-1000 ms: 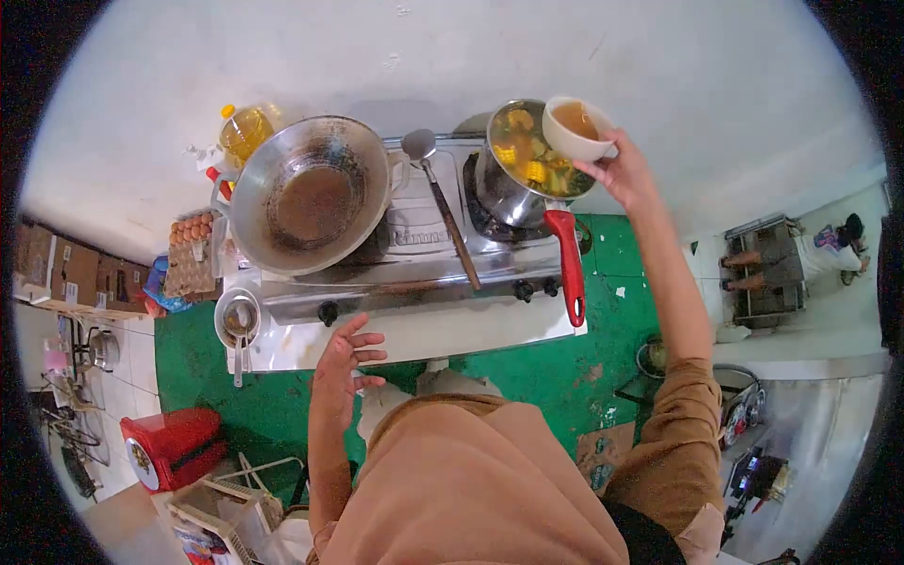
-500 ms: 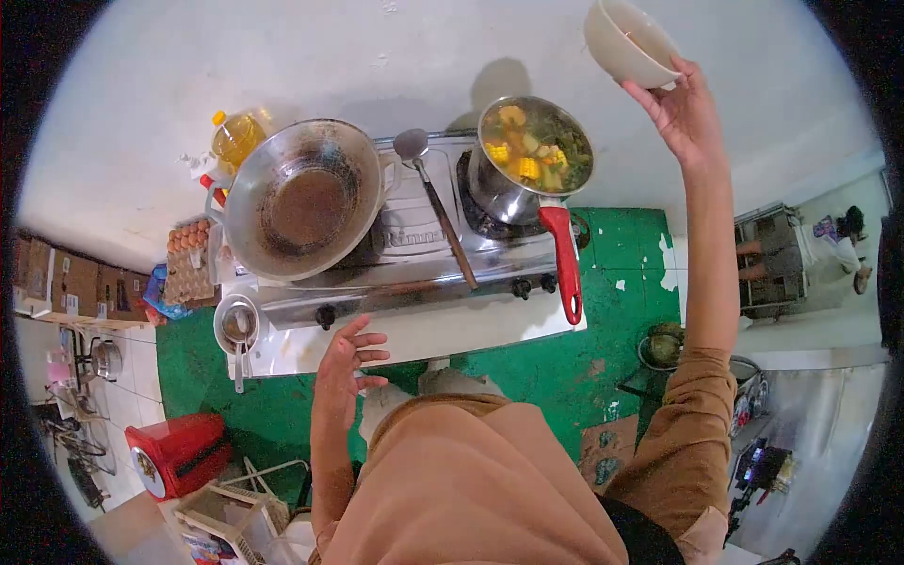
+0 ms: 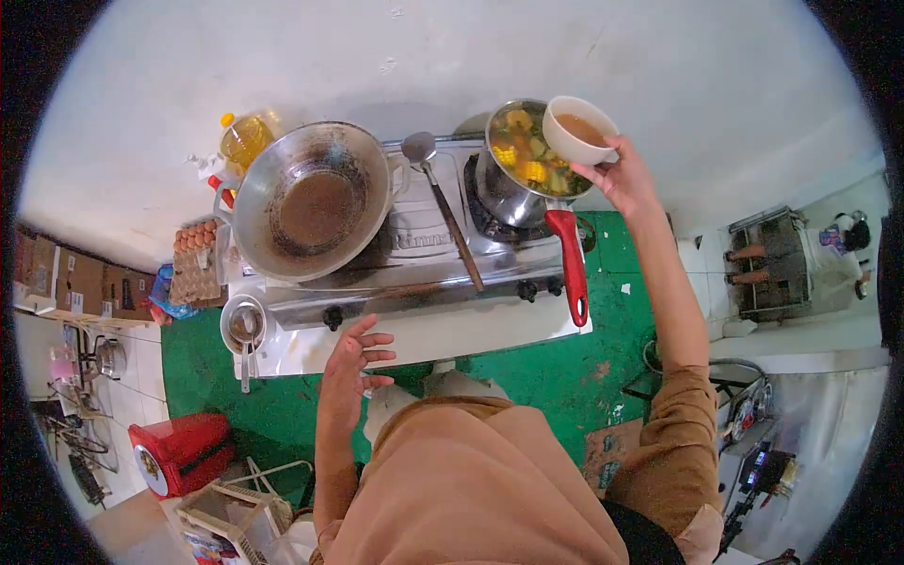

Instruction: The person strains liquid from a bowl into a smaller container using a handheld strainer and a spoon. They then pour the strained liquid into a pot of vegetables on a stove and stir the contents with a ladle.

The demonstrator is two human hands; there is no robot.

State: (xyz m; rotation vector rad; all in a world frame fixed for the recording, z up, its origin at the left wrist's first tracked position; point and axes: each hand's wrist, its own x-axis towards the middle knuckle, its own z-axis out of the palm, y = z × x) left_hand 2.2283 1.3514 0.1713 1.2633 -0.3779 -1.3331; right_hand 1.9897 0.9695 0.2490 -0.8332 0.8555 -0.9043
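My right hand (image 3: 617, 179) grips the rim of a white bowl (image 3: 568, 151) with brown liquid inside. The bowl is over the right side of a steel pot (image 3: 508, 196), whose red handle points toward me. Corn pieces, greens and broth show in the pot. My left hand (image 3: 360, 363) hangs empty in front of the stove (image 3: 424, 268), fingers spread. On the left burner rests a wide wok (image 3: 254, 221) with a browned bottom. A ladle with a dark handle (image 3: 455, 226) lies between wok and pot.
Left of the wok are an oil bottle (image 3: 245, 141), an egg tray (image 3: 196, 264) and a bowl with a strainer (image 3: 229, 325). A red bin (image 3: 184, 454) stands on the green floor at lower left. Another person's legs (image 3: 750, 264) show at far right.
My right hand has come down and left with the bowl, from high by the wall to over the pot. The liquid in the bowl is now visible. My left hand has hardly moved.
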